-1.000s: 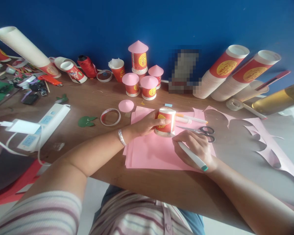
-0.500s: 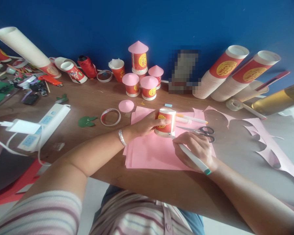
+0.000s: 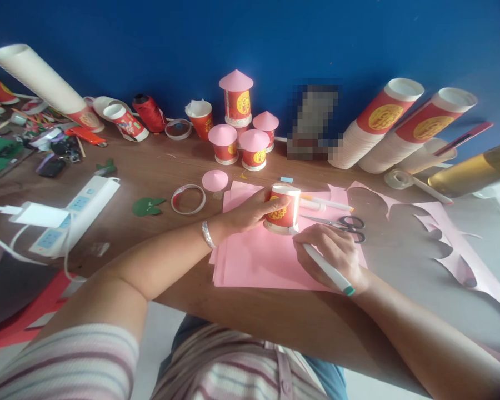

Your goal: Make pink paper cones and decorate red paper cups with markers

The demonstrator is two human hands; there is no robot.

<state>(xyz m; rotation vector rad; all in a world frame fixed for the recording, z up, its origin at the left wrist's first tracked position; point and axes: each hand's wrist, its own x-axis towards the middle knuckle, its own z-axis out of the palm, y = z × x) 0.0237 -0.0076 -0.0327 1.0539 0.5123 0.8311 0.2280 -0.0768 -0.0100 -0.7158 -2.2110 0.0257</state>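
Observation:
My left hand (image 3: 253,212) is wrapped round a red paper cup (image 3: 284,210) that stands upside down on a stack of pink paper (image 3: 262,255). The fingers of my right hand (image 3: 333,256) are closed on a white pen with a green end (image 3: 328,270). The pen's tip rests on the pink paper just beside the cup's rim. A silver bracelet (image 3: 207,234) sits on my left wrist.
Scissors (image 3: 345,226) and a glue stick (image 3: 323,203) lie on the paper behind the cup. Small red cups with pink cone tops (image 3: 241,139) stand near the blue wall. Cup stacks (image 3: 383,119) lie at the right, a power strip (image 3: 73,214) and a tape ring (image 3: 188,199) at the left.
The cup has shifted slightly to the right under my left hand. My right hand with the pen has moved a little along the cup's rim.

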